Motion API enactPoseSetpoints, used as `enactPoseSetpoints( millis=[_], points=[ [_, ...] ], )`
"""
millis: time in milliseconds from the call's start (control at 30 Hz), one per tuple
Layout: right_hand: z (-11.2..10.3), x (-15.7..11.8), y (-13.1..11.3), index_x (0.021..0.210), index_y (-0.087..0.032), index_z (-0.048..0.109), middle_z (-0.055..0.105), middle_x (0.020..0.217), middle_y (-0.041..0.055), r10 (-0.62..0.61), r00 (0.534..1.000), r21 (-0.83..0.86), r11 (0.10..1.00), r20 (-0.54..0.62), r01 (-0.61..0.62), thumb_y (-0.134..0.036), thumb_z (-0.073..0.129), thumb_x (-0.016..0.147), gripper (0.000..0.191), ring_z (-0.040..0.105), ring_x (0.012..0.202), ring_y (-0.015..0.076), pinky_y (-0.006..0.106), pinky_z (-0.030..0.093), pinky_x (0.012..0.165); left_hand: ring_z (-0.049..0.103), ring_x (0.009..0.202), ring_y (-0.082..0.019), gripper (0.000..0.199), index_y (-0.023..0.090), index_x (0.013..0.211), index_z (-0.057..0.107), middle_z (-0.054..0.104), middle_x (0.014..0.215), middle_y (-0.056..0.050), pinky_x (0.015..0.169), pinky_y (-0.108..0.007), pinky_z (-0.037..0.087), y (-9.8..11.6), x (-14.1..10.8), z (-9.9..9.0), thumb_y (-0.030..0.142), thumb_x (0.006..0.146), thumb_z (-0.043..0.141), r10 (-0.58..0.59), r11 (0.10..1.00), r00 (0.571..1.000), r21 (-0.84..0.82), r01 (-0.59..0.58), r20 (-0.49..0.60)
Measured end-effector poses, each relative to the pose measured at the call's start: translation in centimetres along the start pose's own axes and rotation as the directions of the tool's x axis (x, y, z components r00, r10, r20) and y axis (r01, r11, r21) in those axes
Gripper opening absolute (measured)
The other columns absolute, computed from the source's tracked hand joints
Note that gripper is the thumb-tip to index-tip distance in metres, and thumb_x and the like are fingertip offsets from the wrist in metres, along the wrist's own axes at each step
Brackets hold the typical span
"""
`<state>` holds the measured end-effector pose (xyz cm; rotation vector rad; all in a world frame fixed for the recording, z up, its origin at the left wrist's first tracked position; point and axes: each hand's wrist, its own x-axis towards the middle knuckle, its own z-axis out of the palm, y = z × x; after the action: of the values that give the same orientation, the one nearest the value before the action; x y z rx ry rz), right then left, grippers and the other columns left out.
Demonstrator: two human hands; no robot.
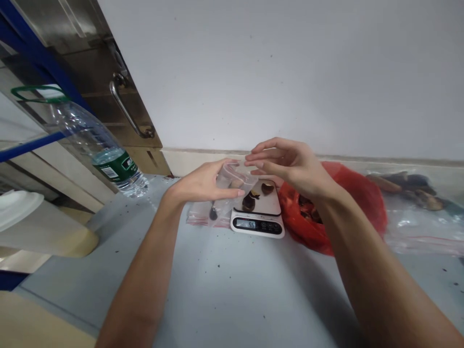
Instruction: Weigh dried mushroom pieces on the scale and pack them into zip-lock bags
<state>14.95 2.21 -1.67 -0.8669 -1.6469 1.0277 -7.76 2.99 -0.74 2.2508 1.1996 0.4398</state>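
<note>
My left hand [208, 181] grips a clear zip-lock bag [232, 181] by its mouth, thumb in front and fingers behind. Something small and pale shows through the plastic. My right hand [290, 164] is raised over the scale, fingers apart and curved, with nothing visible in them. Below both hands stands a white digital scale [259, 232] with a lit display. On its plate lie a dark brown, yellowish-edged dried piece [249, 200] and a smaller brown piece [267, 187]; their kind is unclear. More flat zip bags [197, 215] lie left of the scale.
A red plastic bag [369, 203] holding dark pieces touches the scale's right side. Farther right lies a clear bag [413, 227] with larger brown pieces. At left stand a large water bottle [108, 154] and a white-lidded container [39, 232]. A white wall [290, 72] rises behind.
</note>
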Motion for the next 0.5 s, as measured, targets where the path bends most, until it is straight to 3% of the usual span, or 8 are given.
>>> enactPoseSetpoints(
  millis=[67,133,200,267,367,500],
  points=[
    [-0.1,0.2,0.5,0.095,-0.020,0.069,0.077,0.096,0.0071,0.006,0.997,-0.066,0.998,-0.083,-0.011,-0.029,0.073,0.081,0.017,0.075,0.083,0.0214,0.033,0.061,0.069,0.063,0.126,-0.033,0.083,0.020,0.148,0.051,0.064,0.141,-0.013,0.101,-0.040,0.051,0.1,-0.2,-0.3,0.058,0.077,0.072,-0.047,0.999,0.999,0.021,0.047,-0.002],
    [-0.3,0.3,1.2,0.095,-0.019,0.069,0.077,0.090,0.0069,0.061,0.989,-0.277,0.956,-0.132,-0.096,-0.025,0.069,0.083,0.014,0.074,0.077,0.0201,0.031,0.058,0.066,0.063,0.125,-0.033,0.085,0.018,0.147,0.052,0.066,0.138,-0.014,0.101,-0.039,0.050,0.2,-0.4,-0.7,0.058,0.075,0.072,-0.088,0.994,0.996,0.058,0.089,-0.018],
    [-0.4,0.4,2.1,0.096,-0.018,0.072,0.078,0.091,0.0075,0.175,0.982,-0.554,0.811,-0.076,-0.188,-0.023,0.069,0.080,0.017,0.074,0.081,0.0213,0.029,0.056,0.068,0.062,0.126,-0.034,0.085,0.017,0.148,0.051,0.065,0.139,-0.014,0.102,-0.038,0.050,0.2,-0.7,-1.2,0.056,0.075,0.070,-0.130,0.984,0.991,0.121,0.133,-0.033],
    [-0.1,0.4,2.9,0.101,-0.019,0.076,0.080,0.099,0.0082,0.323,0.946,-0.746,0.635,0.018,-0.202,-0.023,0.072,0.079,0.023,0.073,0.091,0.0234,0.029,0.055,0.074,0.061,0.129,-0.034,0.084,0.019,0.150,0.050,0.062,0.145,-0.014,0.100,-0.037,0.051,-0.1,-0.9,-1.5,0.054,0.076,0.068,-0.175,0.965,0.984,0.193,0.178,-0.030],
    [0.7,0.6,3.8,0.104,-0.020,0.080,0.081,0.100,0.0097,0.428,0.902,-0.825,0.529,0.060,-0.197,-0.019,0.070,0.078,0.028,0.073,0.095,0.0257,0.029,0.052,0.076,0.061,0.129,-0.034,0.080,0.022,0.149,0.051,0.058,0.149,-0.013,0.100,-0.037,0.051,-0.6,-0.9,-1.3,0.050,0.076,0.067,-0.233,0.937,0.972,0.274,0.218,0.023],
    [1.4,0.8,4.1,0.095,-0.021,0.083,0.081,0.090,0.0096,0.437,0.899,-0.821,0.524,0.028,-0.229,-0.007,0.065,0.074,0.032,0.073,0.085,0.0245,0.028,0.051,0.071,0.057,0.133,-0.035,0.080,0.021,0.148,0.052,0.056,0.151,-0.013,0.103,-0.038,0.049,-1.0,-0.4,-0.4,0.050,0.074,0.066,-0.248,0.929,0.965,0.305,0.211,0.085]
  ],
)
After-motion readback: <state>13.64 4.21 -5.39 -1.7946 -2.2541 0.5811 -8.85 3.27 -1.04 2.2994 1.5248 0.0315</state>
